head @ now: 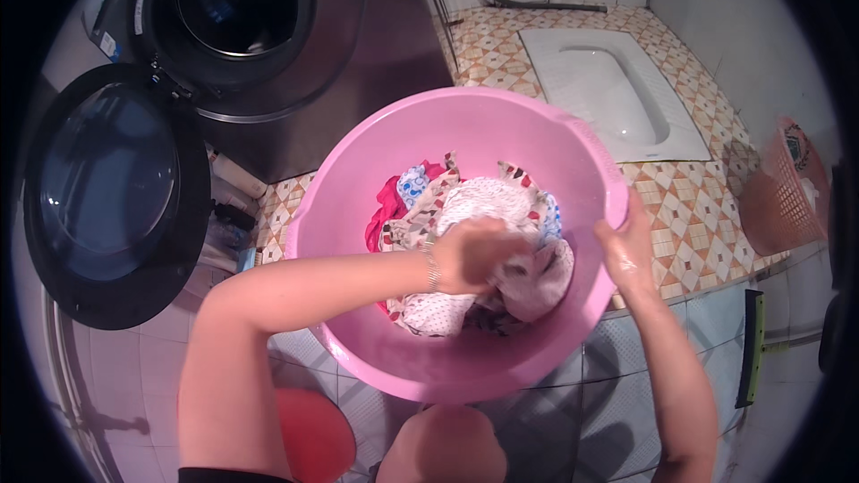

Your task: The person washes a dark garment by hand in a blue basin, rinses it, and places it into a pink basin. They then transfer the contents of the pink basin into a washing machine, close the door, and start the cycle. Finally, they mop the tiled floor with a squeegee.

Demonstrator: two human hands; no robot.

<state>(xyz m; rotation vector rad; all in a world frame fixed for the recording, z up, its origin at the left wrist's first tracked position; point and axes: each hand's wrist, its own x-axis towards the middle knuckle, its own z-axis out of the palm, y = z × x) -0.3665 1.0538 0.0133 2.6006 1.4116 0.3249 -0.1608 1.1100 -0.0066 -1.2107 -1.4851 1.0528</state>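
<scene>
A large pink plastic basin (463, 369) fills the middle of the view, tilted, with a heap of laundry inside. My right hand (627, 241) grips its rim on the right, thumb on the inner side. Reaching across from the left, my left hand (483, 255) is over the heap, blurred, with a bracelet (431, 268) at the wrist; whether its fingers hold cloth is unclear. Beneath and around it lie a white dotted cloth (486, 198), a patterned beige cloth (416, 218), a bright pink cloth (384, 211) and a blue-and-white piece (412, 186).
A front-loading washing machine (396, 47) stands at upper left, its round door (111, 181) swung out beside bottles (231, 174). A white squat toilet (617, 94) is set into the tiled step (678, 228). A pink basket (785, 208), a squeegee (753, 349) and a red stool (315, 436) surround me.
</scene>
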